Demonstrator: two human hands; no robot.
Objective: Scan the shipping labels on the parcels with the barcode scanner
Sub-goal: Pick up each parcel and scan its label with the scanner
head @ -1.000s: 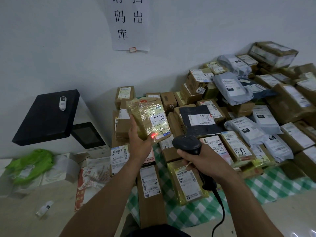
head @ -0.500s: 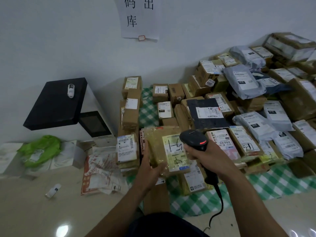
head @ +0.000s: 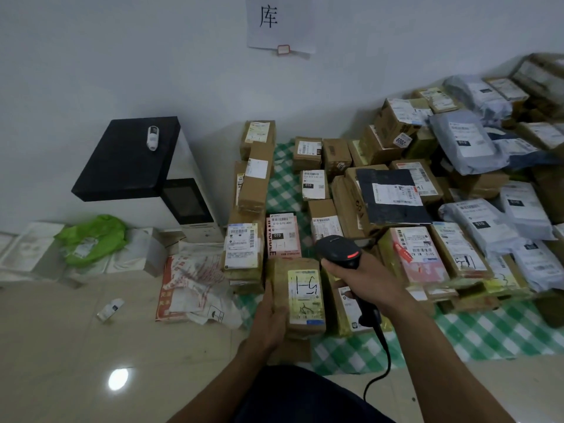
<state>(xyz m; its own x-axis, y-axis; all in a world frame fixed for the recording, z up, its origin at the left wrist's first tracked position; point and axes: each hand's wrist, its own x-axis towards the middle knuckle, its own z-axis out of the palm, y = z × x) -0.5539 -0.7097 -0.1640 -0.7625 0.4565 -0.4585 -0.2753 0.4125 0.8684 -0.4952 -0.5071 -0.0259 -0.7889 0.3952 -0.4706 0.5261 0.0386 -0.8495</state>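
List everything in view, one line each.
taped parcel: one, brown, yellowish label, front centre, in left hand
barcode scanner: one, black, corded, in right hand
other parcels: many, brown boxes, grey bags, one black, on the cloth
cloth: one, green-white check, under the parcels
machine: one, white, black top, left by wall
small device: one, white, on the machine
bag: one, green, left of machine
wrapper: one, red-white, on the floor
sign: one, white paper, on wall
left hand: holds the taped parcel's left edge
right hand: grips the barcode scanner
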